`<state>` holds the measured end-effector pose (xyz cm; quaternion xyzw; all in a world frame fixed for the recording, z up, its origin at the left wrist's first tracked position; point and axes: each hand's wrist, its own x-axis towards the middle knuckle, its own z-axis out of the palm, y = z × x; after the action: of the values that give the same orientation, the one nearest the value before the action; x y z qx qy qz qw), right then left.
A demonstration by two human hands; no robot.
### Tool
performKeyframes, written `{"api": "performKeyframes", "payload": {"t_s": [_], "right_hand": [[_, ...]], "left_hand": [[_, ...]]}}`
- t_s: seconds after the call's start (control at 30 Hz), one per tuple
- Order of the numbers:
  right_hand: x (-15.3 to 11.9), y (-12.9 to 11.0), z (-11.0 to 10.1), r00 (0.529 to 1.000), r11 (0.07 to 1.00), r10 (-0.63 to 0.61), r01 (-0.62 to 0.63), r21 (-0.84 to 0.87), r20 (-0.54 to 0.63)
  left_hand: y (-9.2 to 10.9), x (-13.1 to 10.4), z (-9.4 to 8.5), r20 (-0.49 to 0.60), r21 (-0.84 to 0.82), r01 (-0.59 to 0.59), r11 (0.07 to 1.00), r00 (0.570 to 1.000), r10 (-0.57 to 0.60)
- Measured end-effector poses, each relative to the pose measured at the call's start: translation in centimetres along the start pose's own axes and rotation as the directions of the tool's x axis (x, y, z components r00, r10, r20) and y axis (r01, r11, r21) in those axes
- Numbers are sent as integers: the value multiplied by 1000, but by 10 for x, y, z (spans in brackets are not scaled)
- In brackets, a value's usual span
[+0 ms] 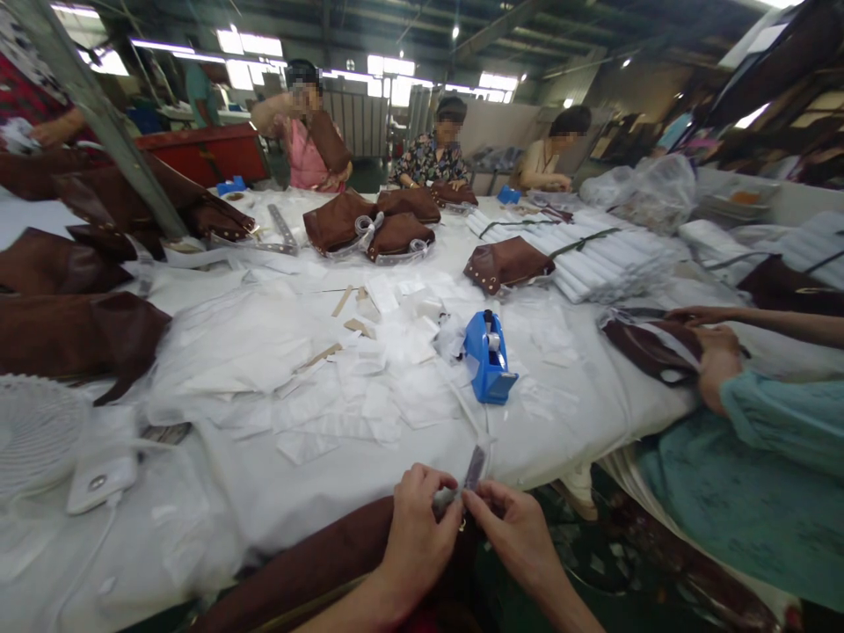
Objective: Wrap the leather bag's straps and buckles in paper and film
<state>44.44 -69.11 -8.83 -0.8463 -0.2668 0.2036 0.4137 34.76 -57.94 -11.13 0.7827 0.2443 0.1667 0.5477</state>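
At the near table edge my left hand (422, 527) and my right hand (511, 532) meet, fingertips pinched together. Between them is the end of a dark strap (474, 468) that looks wrapped in translucent film. It runs away from me onto the table. A small gold-coloured metal bit shows just under the fingertips. Below my hands a brown bag (316, 563) lies against the table edge, partly hidden by my left forearm. Beyond the strap stands a blue tape dispenser (489, 365).
Loose white paper and film sheets (230, 352) cover the table's middle. Brown bags (507, 264) sit about, with bundled white rolls (607, 255) behind. A white fan (40, 435) stands at left. At right, a co-worker's hands (716, 343) handle another bag; several people work opposite.
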Motion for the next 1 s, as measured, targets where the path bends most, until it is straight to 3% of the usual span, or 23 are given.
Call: {"api": "performKeyframes", "payload": {"t_s": [0.17,0.33,0.43,0.53,0.63,0.73,0.8,0.87,0.93,1.0], "right_hand": [[-5,-1,-3,993,993,-108,106,-49,-42],[-8,12,0,952,960,-275,265,-86,-133],[-5,17,0,972,984,-180,176,-38,-149],[-2,14,-5,999,998,-38,39,45,-21],[0,5,-11,986,996,-77,67,65,150],[4,3,-13,974,990,-135,126,57,182],[10,7,-14,984,993,-108,99,70,140],[15,13,-16,1000,995,-13,13,94,-6],[16,16,-21,980,988,87,-62,144,-179],[9,14,-26,967,975,132,-88,202,-218]], "left_hand": [[-5,5,-1,148,-46,-12,999,989,19],[-6,13,-8,299,-85,32,996,954,-6],[-5,13,-14,372,-92,32,995,928,5],[-4,11,-17,397,-133,38,990,918,18],[-1,11,-19,407,-212,95,973,913,-1],[0,12,-18,418,-290,155,944,908,-21],[-2,11,-15,402,-319,176,931,915,-35],[-4,9,-11,339,-296,186,937,938,-79],[-7,5,-7,257,-241,194,951,958,-131],[-8,2,-4,196,-184,186,965,969,-150]]}}
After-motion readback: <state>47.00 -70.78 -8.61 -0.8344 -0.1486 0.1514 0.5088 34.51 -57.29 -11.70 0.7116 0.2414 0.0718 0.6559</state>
